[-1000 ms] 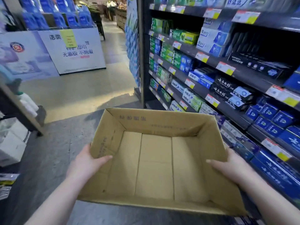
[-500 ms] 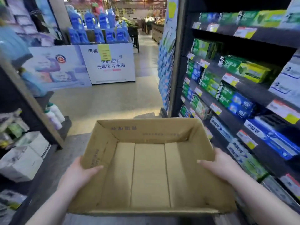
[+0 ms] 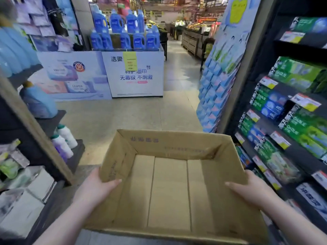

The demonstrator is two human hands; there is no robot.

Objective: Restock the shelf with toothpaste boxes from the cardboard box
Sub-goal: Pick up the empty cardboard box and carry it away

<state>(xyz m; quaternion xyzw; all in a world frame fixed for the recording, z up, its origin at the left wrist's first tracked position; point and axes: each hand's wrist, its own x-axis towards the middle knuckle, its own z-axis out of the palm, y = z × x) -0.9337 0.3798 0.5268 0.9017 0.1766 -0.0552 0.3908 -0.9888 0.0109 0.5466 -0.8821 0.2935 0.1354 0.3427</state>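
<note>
Centrally, in the lower half of the frame, I hold an open brown corrugated cardboard box (image 3: 169,188) at waist height, its bare floor panels showing and no toothpaste boxes visible inside. My left hand (image 3: 95,188) is clamped on the box's left wall, thumb lying over the inner face and the other fingers hidden outside. My right hand (image 3: 251,190) is clamped likewise on the right wall, thumb pointing inward. I judge this two-sided grip suits a wide, floppy carton: one hand at each wall keeps it level and stops the sides from folding.

At the right edge of the frame stands the dark tiered shelf (image 3: 292,156), stocked with green and blue toothpaste boxes (image 3: 300,75) behind yellow-and-white price tags (image 3: 306,102). The shelf lies just beside my right hand, with the box's right wall between them. Since the carton appears empty, I judge the restocking itself finished or nearly so.

In the upper middle of the frame, well apart, blue detergent bottles (image 3: 123,32) top a white printed display stand (image 3: 134,75) on the pale tiled floor (image 3: 132,114).
</note>
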